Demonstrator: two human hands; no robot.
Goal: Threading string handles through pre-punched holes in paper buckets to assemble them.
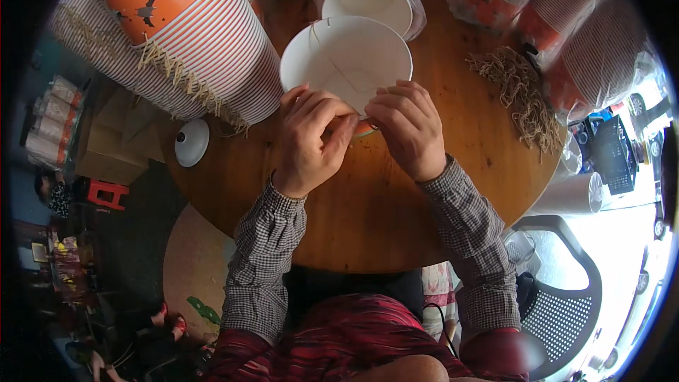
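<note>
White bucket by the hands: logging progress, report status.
Left hand, right hand at near rim. Bucket uncovered, white inside showing. Second white container close behind.

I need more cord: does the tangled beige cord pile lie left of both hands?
No, the tangled beige cord pile lies right of the right hand, on the round brown wooden table.

The bucket [346,46] was plain white inside. Orange with black bats covered the stacked buckets [173,10]; the twine [516,88] was beige, the sleeves [258,255] black-and-white checked, the stool [106,194] red.
</note>
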